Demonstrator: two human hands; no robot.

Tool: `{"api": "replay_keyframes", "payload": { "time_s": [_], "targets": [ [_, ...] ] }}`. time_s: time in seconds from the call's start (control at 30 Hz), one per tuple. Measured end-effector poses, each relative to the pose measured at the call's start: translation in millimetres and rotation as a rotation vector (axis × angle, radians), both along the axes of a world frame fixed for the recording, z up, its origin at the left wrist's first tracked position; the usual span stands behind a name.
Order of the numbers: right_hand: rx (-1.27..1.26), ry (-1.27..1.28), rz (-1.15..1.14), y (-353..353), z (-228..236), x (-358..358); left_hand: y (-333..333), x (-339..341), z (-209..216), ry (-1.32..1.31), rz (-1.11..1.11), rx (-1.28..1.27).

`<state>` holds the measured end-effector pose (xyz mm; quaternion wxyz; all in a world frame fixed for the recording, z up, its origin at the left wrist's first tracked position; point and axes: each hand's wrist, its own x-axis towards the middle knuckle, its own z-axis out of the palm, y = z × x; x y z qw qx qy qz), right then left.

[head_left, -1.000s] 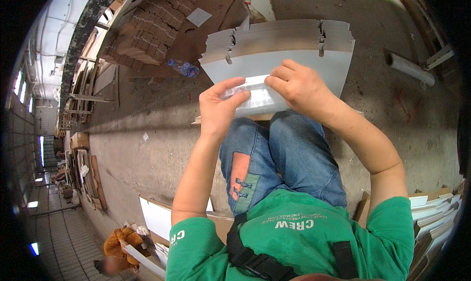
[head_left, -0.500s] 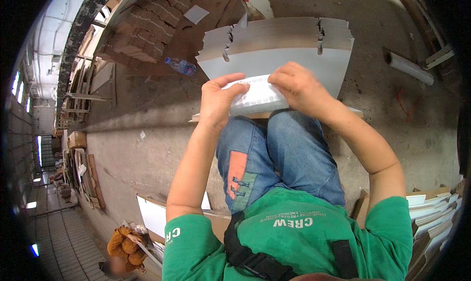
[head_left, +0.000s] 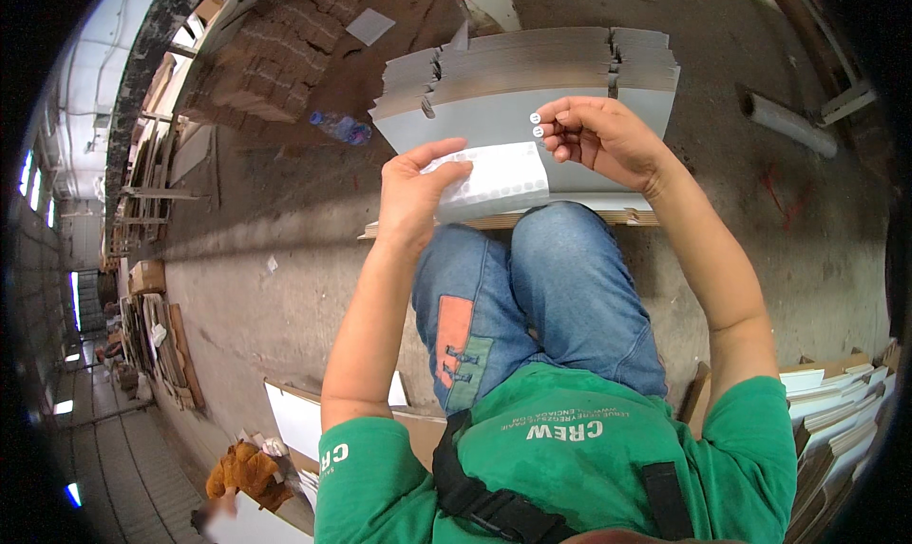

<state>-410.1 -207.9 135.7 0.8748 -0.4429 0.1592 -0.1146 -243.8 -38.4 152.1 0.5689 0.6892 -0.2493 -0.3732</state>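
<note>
So, my left hand (head_left: 415,185) has the white sticker sheet (head_left: 508,167) pinched between thumb and fingers, just past my jeans' knees, over the white boards (head_left: 489,113). Two little round stickers (head_left: 537,126) sit at the half-curled fingertips of my right hand (head_left: 608,140); can't tell if pinched or just stuck on.

Sheet (head_left: 503,171) — white, dotted; jeans (head_left: 567,268) — blue

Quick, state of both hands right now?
Left hand: closed, holding a white sheet in a thumb-and-finger grip.
Right hand: two small white discs at the fingertips; pinched or merely stuck on, cannot tell.
</note>
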Motion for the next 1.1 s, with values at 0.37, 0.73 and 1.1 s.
{"api": "replay_keyframes", "payload": {
  "time_s": [0.37,0.73,1.1],
  "targets": [
    [0.012,0.361,-0.359,-92,-116,-46,8,148,-76,-1.05,0.336,0.228],
    [-1.916,0.906,-0.38,-135,-221,-58,-26,240,-209,-0.982,0.352,0.62],
    [-0.61,0.892,-0.581,-138,-138,-70,-34,232,-197,-0.403,0.55,0.654]
  ]
}}
